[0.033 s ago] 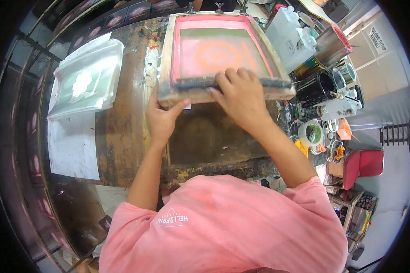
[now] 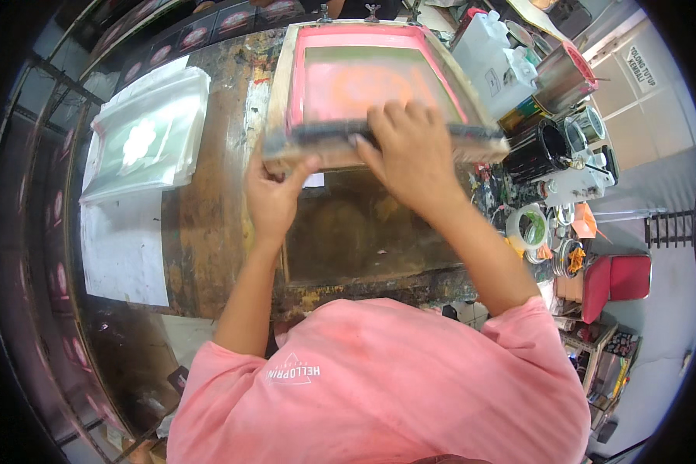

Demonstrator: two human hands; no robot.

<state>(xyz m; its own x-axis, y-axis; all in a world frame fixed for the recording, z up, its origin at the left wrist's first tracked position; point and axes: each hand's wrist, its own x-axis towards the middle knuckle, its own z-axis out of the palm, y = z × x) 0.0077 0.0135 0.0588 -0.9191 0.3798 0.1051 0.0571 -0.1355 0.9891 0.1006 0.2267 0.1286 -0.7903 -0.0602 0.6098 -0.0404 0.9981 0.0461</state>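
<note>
A wooden screen-printing frame point(image 2: 280, 85) with pink mesh lies at the far middle of the worn workbench point(image 2: 209, 216). A dark squeegee point(image 2: 317, 136) lies across the frame's near edge. My right hand point(image 2: 410, 151) is clamped over the squeegee's middle, fingers pointing away from me. My left hand point(image 2: 274, 193) grips the frame's near left corner from below, thumb on the wood. Under the frame's near edge a dark, stained printing board point(image 2: 356, 232) shows. The hands and squeegee are a little blurred.
A stack of clear bags printed with a white flower point(image 2: 143, 139) and a white sheet point(image 2: 124, 251) lie at the left. White jerrycans point(image 2: 491, 58), black ink tubs point(image 2: 537, 147), a tape roll point(image 2: 527, 228) and a red seat point(image 2: 619, 278) crowd the right.
The frame's near edge with the squeegee looks slightly larger and raised. Both hands keep their grips and have barely shifted.
</note>
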